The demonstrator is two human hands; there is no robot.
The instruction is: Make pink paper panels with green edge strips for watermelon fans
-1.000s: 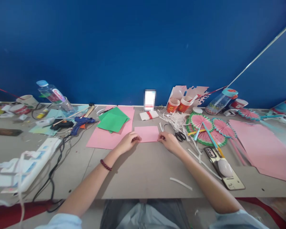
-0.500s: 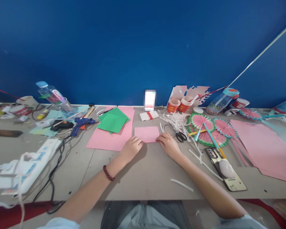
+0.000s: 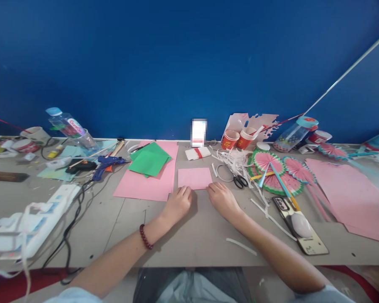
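Note:
A small pink paper rectangle (image 3: 194,178) lies on the grey table in front of me. At its near left corner, my left hand (image 3: 179,203) has its fingers bent and pressed together on the edge. My right hand (image 3: 222,200) grips the near right corner, fingers curled and close together. The thumbs are mostly hidden beneath both hands. To the left, green paper squares (image 3: 150,160) rest on a larger pink sheet (image 3: 145,187).
Scissors (image 3: 240,182), white paper strips (image 3: 235,162) and watermelon-patterned paper fans (image 3: 268,162) lie to the right, beside a phone (image 3: 316,244). Red paper cups (image 3: 230,139) stand behind. On the left are a blue glue gun (image 3: 105,165), a bottle (image 3: 66,124) and a power strip (image 3: 47,223).
Both hands have shifted slightly toward me along the small pink paper's near edge. The left fingers have come down off its left part and curled more. The paper stays flat.

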